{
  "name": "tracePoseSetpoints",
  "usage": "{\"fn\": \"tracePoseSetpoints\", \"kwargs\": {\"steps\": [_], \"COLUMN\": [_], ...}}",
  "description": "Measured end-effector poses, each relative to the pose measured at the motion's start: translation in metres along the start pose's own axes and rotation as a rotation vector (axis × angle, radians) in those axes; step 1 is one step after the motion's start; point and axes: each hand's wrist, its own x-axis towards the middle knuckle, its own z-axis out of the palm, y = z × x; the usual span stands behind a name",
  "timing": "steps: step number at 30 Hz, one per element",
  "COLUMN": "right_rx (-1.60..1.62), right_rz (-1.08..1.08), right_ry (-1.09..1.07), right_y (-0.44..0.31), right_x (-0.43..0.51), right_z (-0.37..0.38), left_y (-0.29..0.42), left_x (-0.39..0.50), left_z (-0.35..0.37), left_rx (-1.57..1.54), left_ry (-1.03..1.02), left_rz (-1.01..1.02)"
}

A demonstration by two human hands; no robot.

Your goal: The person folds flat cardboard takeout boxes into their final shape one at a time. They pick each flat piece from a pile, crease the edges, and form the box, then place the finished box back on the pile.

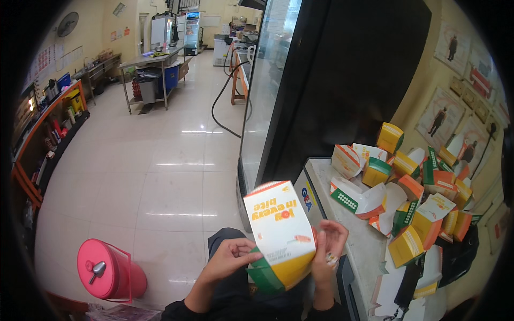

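Observation:
Between my two hands is a cardboard food box (281, 228), white on its large panel with yellow, green and orange-red parts and printed writing. My left hand (232, 257) grips its lower left side near the green flap, thumb on the front. On the other side, my right hand (327, 246) holds the right edge, thumb against the panel and fingers partly behind it. A ring-like band shows on a right finger. To the right, many similar folded boxes (405, 192) lie heaped on a white-topped chest freezer (333, 204).
A tall black glass-door fridge (333, 88) stands just ahead on the right. On the tiled floor at left is a pink lidded bucket (132, 277) with a metal scoop (97, 269) on top. A black bag (461, 257) lies by the heap. Farther off stands a steel table (156, 57).

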Motion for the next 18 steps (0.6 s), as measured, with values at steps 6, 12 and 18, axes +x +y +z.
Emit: {"fn": "tracePoseSetpoints", "kwargs": {"steps": [6,12,18], "right_rx": [-0.532,-0.368,-0.002], "right_rz": [-0.508,-0.471,-0.145], "right_ry": [-0.283,-0.298,-0.223], "right_y": [-0.011,-0.013,-0.015], "right_x": [-0.043,-0.035,-0.03], "right_z": [0.024,0.021,0.027], "left_y": [-0.01,-0.02,-0.036], "left_x": [0.011,0.006,0.0], "left_z": [0.023,0.032,0.039], "left_rx": [-0.153,0.221,1.01], "left_ry": [0.321,0.585,0.689], "left_rz": [0.263,0.598,0.928]}}
